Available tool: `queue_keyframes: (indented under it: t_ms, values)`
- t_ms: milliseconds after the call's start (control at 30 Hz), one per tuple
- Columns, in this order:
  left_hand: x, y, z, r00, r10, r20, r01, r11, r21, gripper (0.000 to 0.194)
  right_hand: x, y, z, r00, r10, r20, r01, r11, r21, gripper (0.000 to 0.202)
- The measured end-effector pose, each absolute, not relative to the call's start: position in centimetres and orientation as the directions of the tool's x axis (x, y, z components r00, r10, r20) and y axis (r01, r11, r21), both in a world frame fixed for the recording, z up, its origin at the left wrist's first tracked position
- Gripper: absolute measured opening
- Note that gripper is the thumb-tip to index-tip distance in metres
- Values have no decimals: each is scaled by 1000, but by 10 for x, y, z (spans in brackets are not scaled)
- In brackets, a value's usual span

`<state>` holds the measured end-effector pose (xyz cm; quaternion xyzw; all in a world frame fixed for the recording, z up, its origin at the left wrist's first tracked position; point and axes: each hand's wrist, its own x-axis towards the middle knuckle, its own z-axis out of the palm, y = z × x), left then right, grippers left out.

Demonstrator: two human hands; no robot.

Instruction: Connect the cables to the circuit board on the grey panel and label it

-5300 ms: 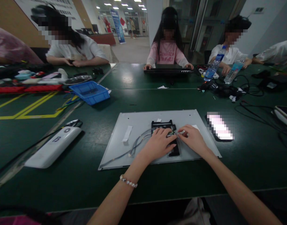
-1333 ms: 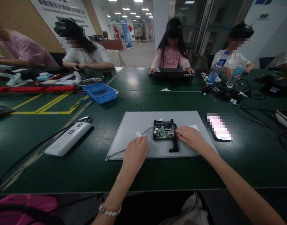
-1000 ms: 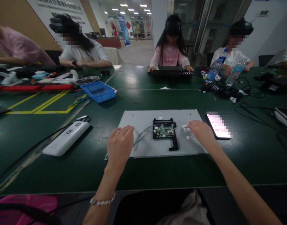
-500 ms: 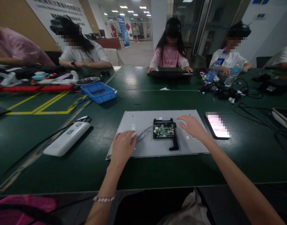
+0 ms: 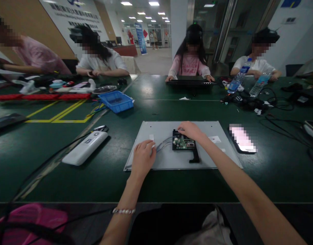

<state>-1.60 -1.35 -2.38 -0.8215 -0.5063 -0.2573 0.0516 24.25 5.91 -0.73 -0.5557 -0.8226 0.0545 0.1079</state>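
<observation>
Green circuit board (image 5: 184,144) in a black frame (image 5: 196,156) lies on the pale panel (image 5: 169,162), near the table (image 5: 182,185) front edge; my right hand (image 5: 189,129) pinches inward over the frame, my left hand (image 5: 143,154) half-curls beside cables (image 5: 164,143), grips unclear.

Gap btwn panel (image 5: 166,164) & blue bin (image 5: 124,106) | R forearm (image 5: 230,172) over panel

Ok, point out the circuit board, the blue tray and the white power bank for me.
Circuit board (image 5: 182,144): head view, green middle.
Blue tray (image 5: 123,107): head view, front wall.
White power bank (image 5: 84,149): head view, top face.
</observation>
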Motion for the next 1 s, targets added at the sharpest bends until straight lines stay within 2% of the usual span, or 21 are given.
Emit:
queue_keyframes:
  t_ms: [500, 667, 800, 933, 1000]
  values:
    - [-17, -16, -23, 367, 804, 468, 836, -506, 214, 21, 249, 55, -5, -382, 919, 96, 912, 391, -124, 25]
    - [-16, -17, -20, 353, 790, 501, 824, -516, 235, 20, 272, 51, 11, -297, 932, 206, 944, 319, -83, 26]
    - [-7, -18, -7, 405, 771, 492, 769, -578, 274, 21, 316, 35, 14, -259, 930, 260, 961, 275, -26, 24]
    - [21, -6, 17, 487, 765, 422, 685, -634, 360, 29, 350, 17, -8, -203, 961, 188, 977, 212, -31, 22]
    - [38, 7, 25, 557, 745, 366, 639, -667, 384, 37, 356, 11, -21, -183, 973, 143, 975, 198, -100, 24]
